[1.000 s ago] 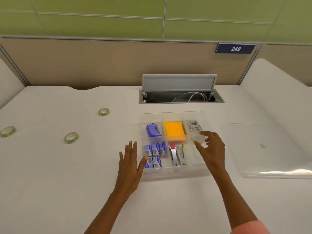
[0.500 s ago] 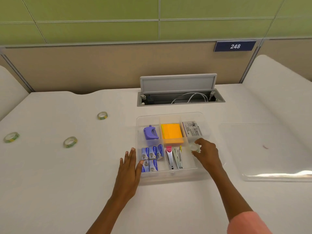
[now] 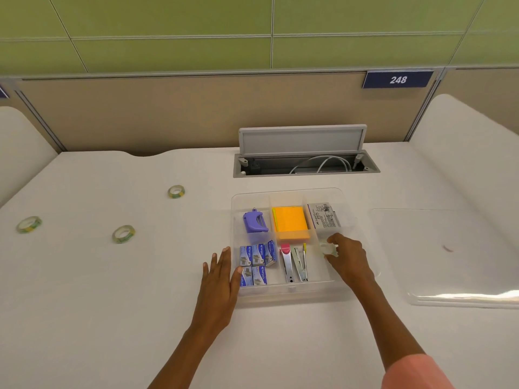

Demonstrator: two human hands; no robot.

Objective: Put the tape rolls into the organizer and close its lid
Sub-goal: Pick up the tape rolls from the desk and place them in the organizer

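Note:
A clear plastic organizer [image 3: 292,297] sits in the middle of the white desk, its compartments holding stationery. My right hand [image 3: 349,258] is down in the front right compartment, fingers closed on a pale tape roll [image 3: 328,247]. My left hand [image 3: 222,282] lies flat on the desk, fingers apart, its thumb against the organizer's left wall. Three tape rolls with green and yellow cores lie loose on the left: one at the far left [image 3: 29,224], one nearer [image 3: 123,234], one farther back [image 3: 176,191]. The clear lid [image 3: 449,248] lies flat to the organizer's right.
Inside the organizer are a purple tool [image 3: 255,221], orange sticky notes [image 3: 290,223], a labelled packet [image 3: 324,215], blue staple boxes [image 3: 255,263] and staplers [image 3: 295,263]. Behind it, a cable hatch [image 3: 303,155] stands open against the partition wall.
My right hand has carried the pale tape roll from the back right compartment's edge down into the front right compartment. The left hand stays beside the organizer.

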